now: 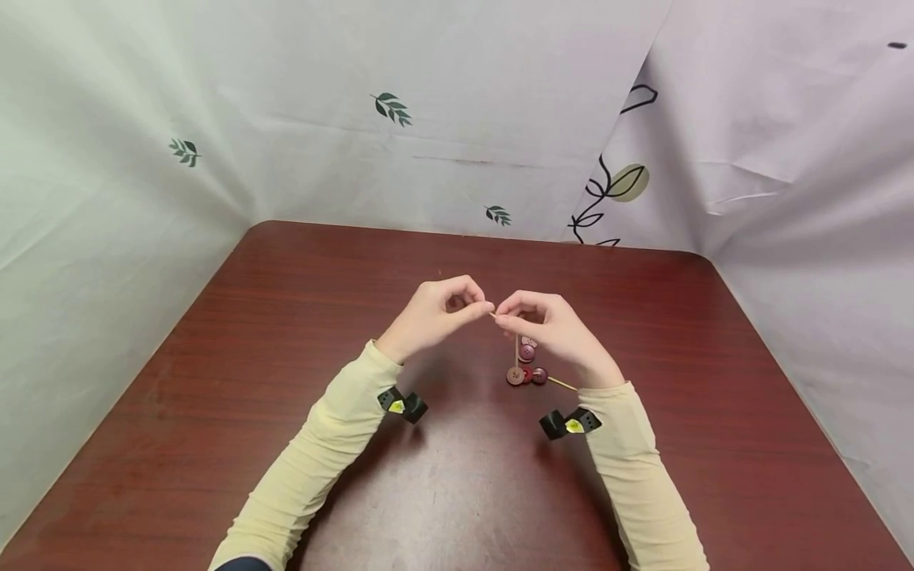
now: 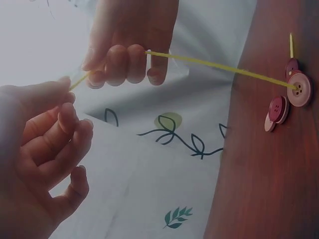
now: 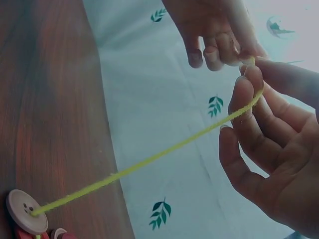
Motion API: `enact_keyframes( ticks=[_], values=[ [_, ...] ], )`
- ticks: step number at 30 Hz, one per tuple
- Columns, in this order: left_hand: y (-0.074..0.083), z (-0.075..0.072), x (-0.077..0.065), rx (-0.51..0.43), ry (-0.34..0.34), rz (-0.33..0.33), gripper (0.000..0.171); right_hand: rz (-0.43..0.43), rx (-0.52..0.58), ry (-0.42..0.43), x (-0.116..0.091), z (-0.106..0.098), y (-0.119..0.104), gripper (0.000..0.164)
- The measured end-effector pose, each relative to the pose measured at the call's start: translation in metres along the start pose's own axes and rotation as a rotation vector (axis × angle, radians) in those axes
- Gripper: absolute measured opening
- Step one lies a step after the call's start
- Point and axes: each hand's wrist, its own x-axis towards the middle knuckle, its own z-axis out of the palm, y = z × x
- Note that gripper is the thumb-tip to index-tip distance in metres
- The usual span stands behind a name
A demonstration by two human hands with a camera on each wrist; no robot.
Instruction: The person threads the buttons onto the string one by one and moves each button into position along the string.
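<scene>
Above the table, my left hand [image 1: 437, 314] and right hand [image 1: 553, 321] meet almost fingertip to fingertip. Both pinch the same yellow yarn [image 3: 164, 151] near its end, with a short piece showing between them. From my right hand the yarn runs down to a pale pink button [image 2: 300, 90] and passes through one of its holes. Beside that button sit a small red button [image 1: 528, 375] and a purple one [image 1: 539, 376], with a yarn tail [image 1: 562, 384] coming out at the right. Another purple button [image 1: 527, 353] lies just behind, overlapping a paler one.
The dark reddish-brown table [image 1: 250, 357] reaches to a white cloth [image 1: 321, 159] printed with leaves, which hangs behind and at both sides. A small black camera [image 1: 403, 403] is strapped at my left wrist and another camera [image 1: 570, 424] at my right.
</scene>
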Motion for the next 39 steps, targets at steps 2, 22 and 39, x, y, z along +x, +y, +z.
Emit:
enact_keyframes(
  ticks=[2, 22, 39],
  values=[
    [0.0, 0.001, 0.0, -0.017, -0.003, -0.015, 0.011, 0.0, -0.003, -0.014, 0.0, -0.002, 0.002, 0.012],
    [-0.014, 0.042, 0.017, 0.27, -0.446, -0.134, 0.017, -0.015, -0.131, -0.189, -0.015, -0.037, 0.009, 0.008],
    [-0.021, 0.103, 0.045, 0.596, -0.466, -0.228, 0.017, -0.043, -0.123, -0.223, -0.02, -0.048, 0.006, 0.006]
  ],
)
